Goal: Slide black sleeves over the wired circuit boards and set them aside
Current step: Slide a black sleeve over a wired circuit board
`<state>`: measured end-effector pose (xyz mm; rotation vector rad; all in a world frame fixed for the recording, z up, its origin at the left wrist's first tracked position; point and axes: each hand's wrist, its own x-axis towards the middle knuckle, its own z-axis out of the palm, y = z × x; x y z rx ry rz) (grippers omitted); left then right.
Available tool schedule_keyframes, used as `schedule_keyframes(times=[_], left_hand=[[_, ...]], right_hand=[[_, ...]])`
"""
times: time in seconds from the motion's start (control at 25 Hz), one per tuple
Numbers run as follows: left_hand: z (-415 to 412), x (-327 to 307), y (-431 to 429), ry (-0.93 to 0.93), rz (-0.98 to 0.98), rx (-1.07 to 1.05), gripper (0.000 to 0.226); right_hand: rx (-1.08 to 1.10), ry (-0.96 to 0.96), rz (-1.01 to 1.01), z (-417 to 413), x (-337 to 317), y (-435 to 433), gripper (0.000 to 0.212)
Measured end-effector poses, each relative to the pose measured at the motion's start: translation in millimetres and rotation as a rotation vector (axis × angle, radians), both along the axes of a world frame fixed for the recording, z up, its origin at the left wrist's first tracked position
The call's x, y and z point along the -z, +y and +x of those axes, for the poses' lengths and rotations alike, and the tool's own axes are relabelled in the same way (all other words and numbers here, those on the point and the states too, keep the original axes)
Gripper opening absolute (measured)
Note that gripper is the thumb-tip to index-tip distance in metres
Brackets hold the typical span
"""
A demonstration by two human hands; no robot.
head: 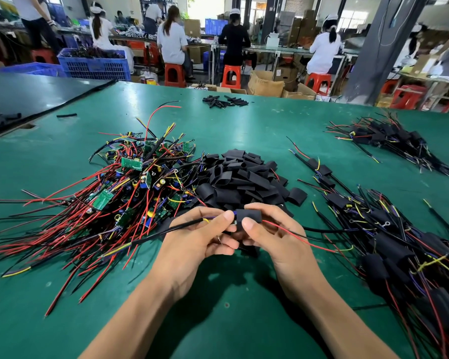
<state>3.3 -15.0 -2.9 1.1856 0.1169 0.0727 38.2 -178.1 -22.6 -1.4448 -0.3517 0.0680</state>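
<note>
Head: 2 hands [192, 242] [278, 237], 1 sleeved PCB [248, 216]

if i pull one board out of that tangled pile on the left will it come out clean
Probably not: wires in the pile of wired boards interlace, so neighbours would likely drag along. The long thin leads look floppy and should trail.

No text, label, brand or number is legible anywhere in this view.

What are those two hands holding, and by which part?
The right hand pinches a black sleeve; the left hand pinches the wires going into it, right beside the sleeve's mouth.
</note>
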Motion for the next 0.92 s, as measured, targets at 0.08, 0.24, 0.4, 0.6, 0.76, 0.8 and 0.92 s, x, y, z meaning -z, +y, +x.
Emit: schedule_keyframes(times=[0.08,0.24,0.4,0.6,0.76,0.8,0.92], left_hand=[[0.8,-0.2,3.0,0.033,-0.038,0.018,0.022],[0.5,-3.8,7.3,0.082,-0.144,0.058,0.022],[0.1,-5.4,6.5,0.095,-0.161,0.067,0.027],[0.9,-5.0,3.3,0.049,-0.155,0.006,0.028],[0.1,-4.3,0.8,0.065,-0.151,0.029,0.017],[0.0,-4.2,0.2,0.068,-0.148,0.032,0.017],[0.6,-3.4,-2.8,0.056,-0.15,0.014,0.019]], right_hand=[[-0.005,-0.006,0.012,0.7,-0.8,-0.5,0.028],[-0.051,-0.009,-0.01,1.9,-2.8,-2.1,0.037],[-0.096,0.044,0.044,-0.3,-4.4,1.2,0.044],[-0.07,0.123,0.139,-1.0,-7.8,8.4,0.032],[-0.059,0.108,0.074,-2.1,-2.9,10.8,0.037],[-0.062,0.104,0.062,-2.2,-1.7,11.4,0.038],[-0.077,0.115,0.075,-2.1,-1.5,15.8,0.037]])
